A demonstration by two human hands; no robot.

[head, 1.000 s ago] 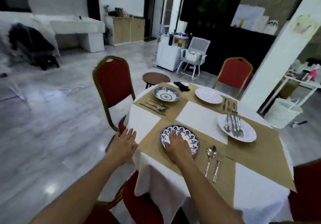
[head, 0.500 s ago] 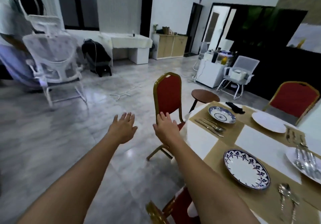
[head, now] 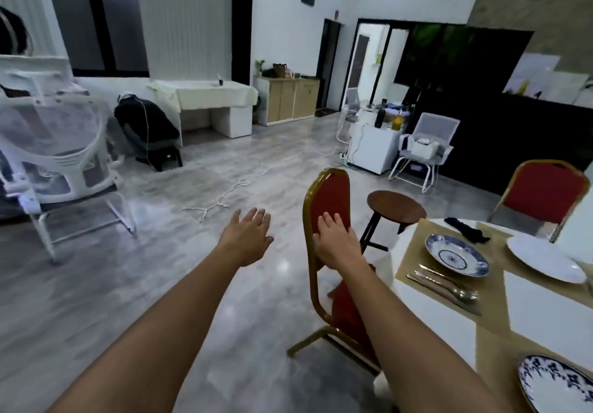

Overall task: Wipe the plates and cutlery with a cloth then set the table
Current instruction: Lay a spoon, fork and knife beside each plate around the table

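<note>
Left hand (head: 248,239) and right hand (head: 337,242) hover empty, fingers straight, loosely spread. Blue plate (head: 455,254), cutlery (head: 462,294) and dark cloth (head: 467,225) lie right of the right fingers (setting looks nearly finished); next, reach toward those 3.

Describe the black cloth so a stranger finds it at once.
Find the round white-clothed table at right. At its far edge, behind the farther blue-patterned plate, lies a crumpled black cloth, the only dark, soft thing there.
</note>
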